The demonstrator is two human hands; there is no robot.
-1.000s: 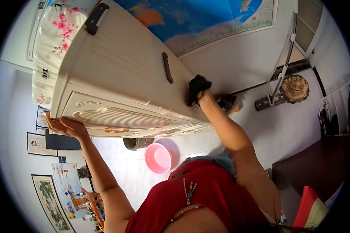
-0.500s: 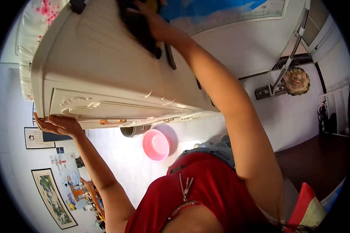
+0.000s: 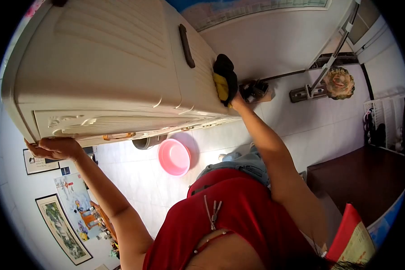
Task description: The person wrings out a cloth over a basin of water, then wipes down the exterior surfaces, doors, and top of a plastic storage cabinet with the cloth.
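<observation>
A tall cream cabinet (image 3: 99, 85) with moulded panels fills the upper left. My left hand (image 3: 58, 148) lies against the edge of its carved front near the far left corner, fingers stretched out. On the cabinet's side, beyond a dark handle (image 3: 186, 46), my right hand (image 3: 236, 101) presses a bunched black and yellow cloth (image 3: 223, 81) to the surface. The cloth covers most of that hand's fingers. An orange-brown handle (image 3: 119, 136) shows on the cabinet front.
A pink basin (image 3: 174, 157) and a grey bucket (image 3: 148, 142) stand on the pale tiled floor. A long-handled mop (image 3: 308, 92) is at the right beside a patterned round object (image 3: 339, 83). Farther right are a white rack (image 3: 384, 123) and a dark brown surface (image 3: 355, 180).
My right hand has moved with the cloth down the cabinet's side, past the dark handle and towards me. My left hand stays on the cabinet front. The view has shifted slightly.
</observation>
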